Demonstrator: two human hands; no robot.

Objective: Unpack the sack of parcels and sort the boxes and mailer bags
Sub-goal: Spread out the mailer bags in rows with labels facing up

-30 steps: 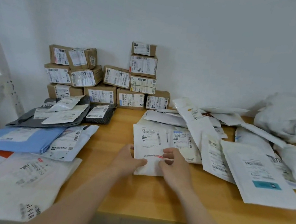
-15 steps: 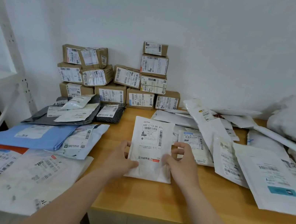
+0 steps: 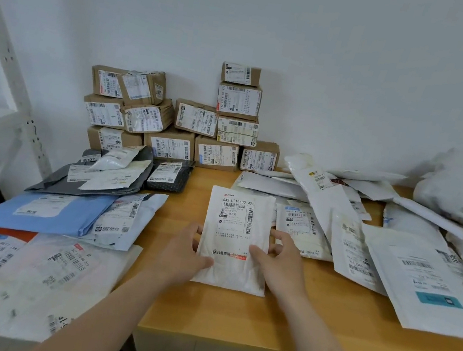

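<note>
I see a white mailer bag (image 3: 237,237), flat and faintly creased, with its barcode label facing up and a red-printed strip low on its face, at the front centre of the bench (image 3: 232,318). My left hand (image 3: 185,251) pinches its left edge and my right hand (image 3: 280,262) its right. A second ago it lay lower, overlapping the loose white mailers (image 3: 364,248); now it stands squarer, just beside them. Cardboard boxes (image 3: 192,126) are stacked against the wall behind.

Bare table (image 3: 201,188) between mailer piles (image 3: 366,236)

Matt white plastic mailer (image 3: 237,237), brown cardboard boxes (image 3: 178,120), smooth wooden table (image 3: 232,318).
</note>
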